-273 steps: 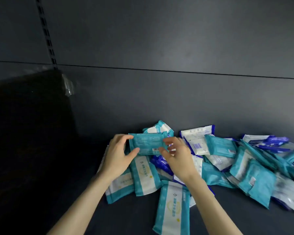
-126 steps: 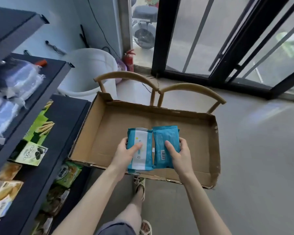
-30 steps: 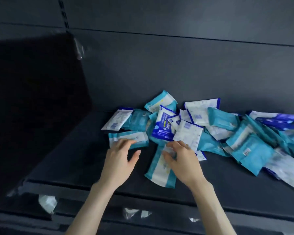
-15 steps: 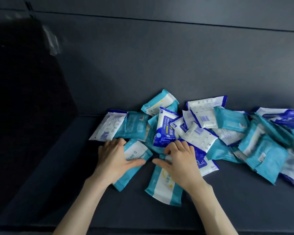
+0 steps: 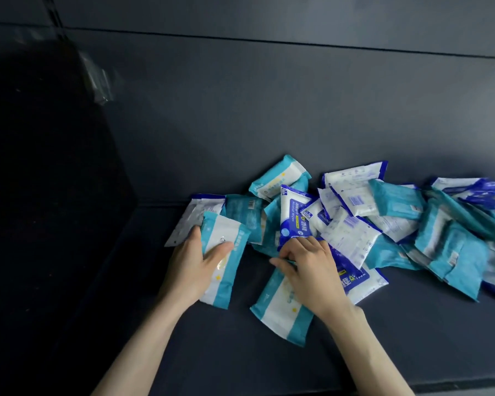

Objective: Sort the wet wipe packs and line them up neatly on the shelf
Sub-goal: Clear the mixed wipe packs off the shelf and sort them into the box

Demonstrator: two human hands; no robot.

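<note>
Two matching packs are now in hand at the near edge of the heap (image 5: 395, 200), which sprawls across the shelf (image 5: 412, 338) from the middle out toward three o'clock. Half a second ago the left hand (image 5: 192, 267) lay flat on a teal-and-white pack (image 5: 223, 252). Now its thumb crosses the pack's face and the fingers are tucked behind, a real hold, and the pack has swung from slanting to nearly lengthwise, its far end overlapping a pale pack at eleven o'clock.

The right hand (image 5: 309, 272) has stayed on the second teal-and-white pack (image 5: 280, 310), which lies at six o'clock of the heap. Its fingers are curled over the pack's top end and the thumb is against the edge. That looks like a grip, though the knuckles hide the contact. Just beyond them, at twelve o'clock, stands the blue alcohol-wipe pack (image 5: 293, 215).

Judging by this, the sort is barely begun: one colour is being picked out — two of a kind at once — while blue, white and teal remain jumbled. Bare shelf at nine o'clock offers room for a row.
</note>
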